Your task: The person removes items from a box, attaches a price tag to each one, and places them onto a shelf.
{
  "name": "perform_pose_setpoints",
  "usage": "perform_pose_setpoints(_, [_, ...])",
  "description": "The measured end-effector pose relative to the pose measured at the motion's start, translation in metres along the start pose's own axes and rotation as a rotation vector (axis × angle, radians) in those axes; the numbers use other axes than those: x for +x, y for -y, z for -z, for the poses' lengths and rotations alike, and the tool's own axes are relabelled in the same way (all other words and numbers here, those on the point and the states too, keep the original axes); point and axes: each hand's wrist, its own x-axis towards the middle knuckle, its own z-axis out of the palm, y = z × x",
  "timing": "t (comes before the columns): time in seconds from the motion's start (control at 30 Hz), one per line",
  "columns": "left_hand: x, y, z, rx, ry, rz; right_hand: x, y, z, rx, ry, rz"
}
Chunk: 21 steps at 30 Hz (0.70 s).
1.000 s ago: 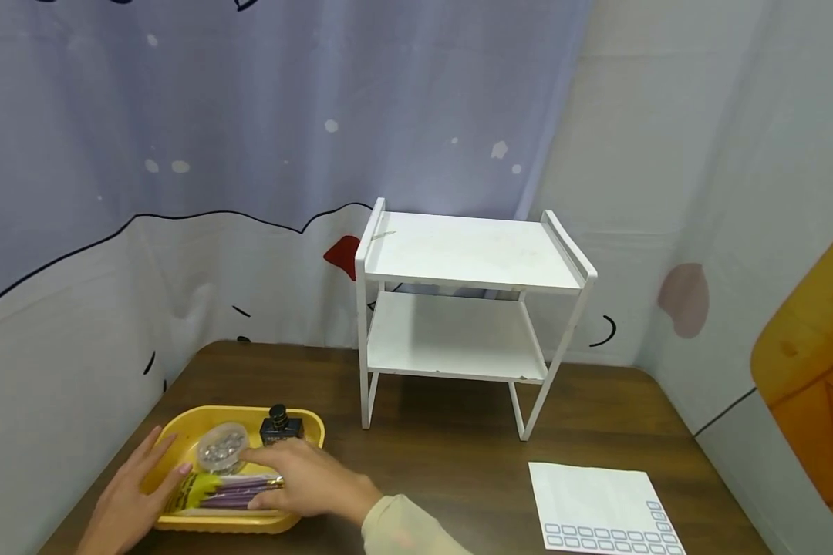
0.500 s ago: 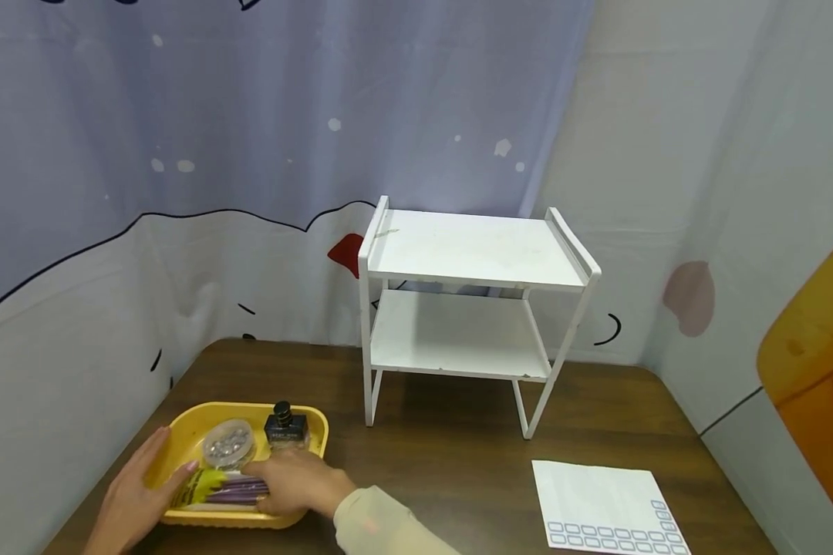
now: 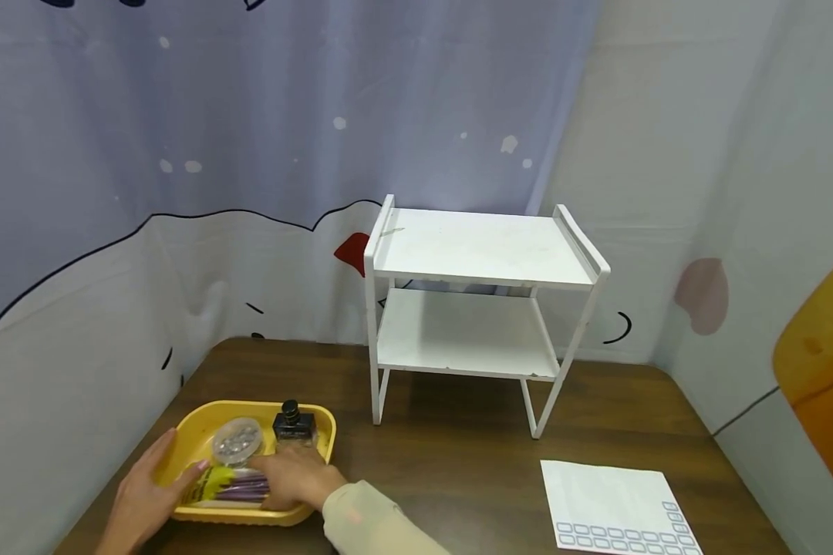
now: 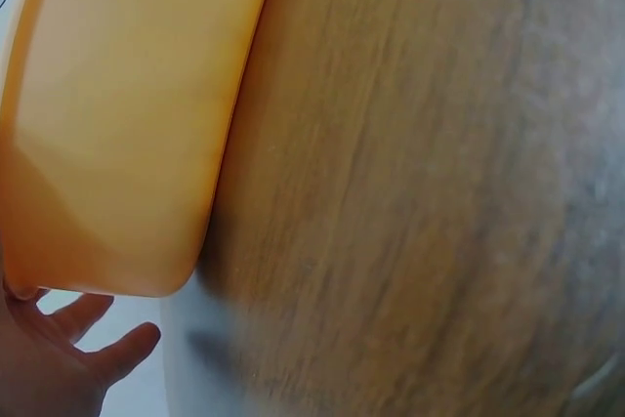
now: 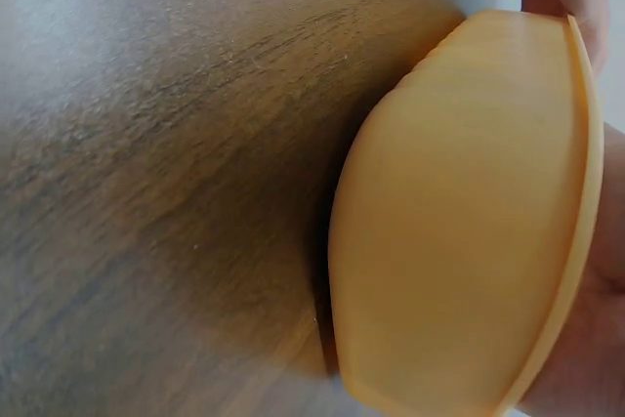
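A yellow tray sits at the near left of the brown table. In it are a clear round tub of beads, a dark ink bottle and a packet of purple sticks with a yellow label. My left hand lies against the tray's left wall with straight, spread fingers, its thumb by the rim. My right hand lies over the tray's right front, its fingers curled over the packet's right end. Both wrist views show only the tray's outer wall and table.
A white two-tier shelf rack stands at the back middle of the table. A white sheet with a printed grid lies at the near right. Printed cloth walls close in the table on the left, back and right.
My right hand's fingers have curled more over the packet's right end. The left hand stays against the tray's left side. The tray has not moved; the view has shifted a little.
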Motion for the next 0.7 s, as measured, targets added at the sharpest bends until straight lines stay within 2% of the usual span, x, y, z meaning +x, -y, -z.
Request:
perform_pose_setpoints(0.2, [-0.001,-0.002,0.001,0.001,-0.004,-0.033,0.004,0.0,-0.004,0.046,0.014,-0.055])
perform_pose_setpoints(0.43, [0.0,-0.003,0.001,0.028,-0.015,-0.023,0.009,0.0,-0.006,0.058,0.014,-0.049])
perform_pose_setpoints(0.7, [-0.002,-0.004,0.003,0.022,0.0,0.013,0.013,-0.004,-0.004,0.218,0.018,0.005])
